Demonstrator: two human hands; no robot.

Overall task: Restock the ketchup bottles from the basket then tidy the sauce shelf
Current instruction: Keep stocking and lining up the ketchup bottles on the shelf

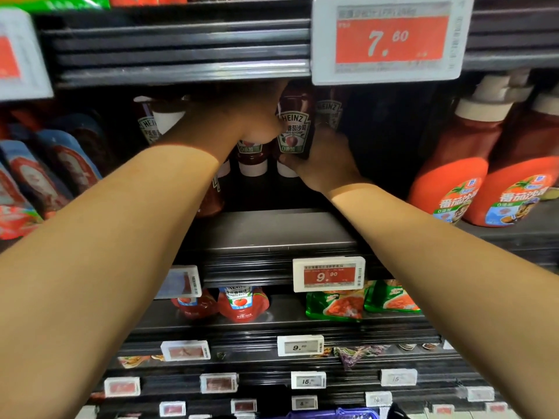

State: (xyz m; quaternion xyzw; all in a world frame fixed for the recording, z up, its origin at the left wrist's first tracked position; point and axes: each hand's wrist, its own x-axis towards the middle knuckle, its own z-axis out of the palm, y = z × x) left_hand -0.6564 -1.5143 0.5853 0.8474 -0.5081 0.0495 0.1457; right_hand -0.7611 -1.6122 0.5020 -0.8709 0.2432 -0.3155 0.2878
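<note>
Both my arms reach deep into the sauce shelf. My left hand grips one Heinz ketchup bottle, whose white cap points down. My right hand holds a second Heinz ketchup bottle from below and from its right side. The two bottles stand side by side and upside down. More Heinz bottles stand behind them, one at the left and one at the right. A blue basket rim shows at the bottom edge.
Large red squeeze bottles stand at the right of the same shelf. Blue and red pouches lean at the left. A 7.60 price tag hangs above; lower shelves hold red pouches and green packets.
</note>
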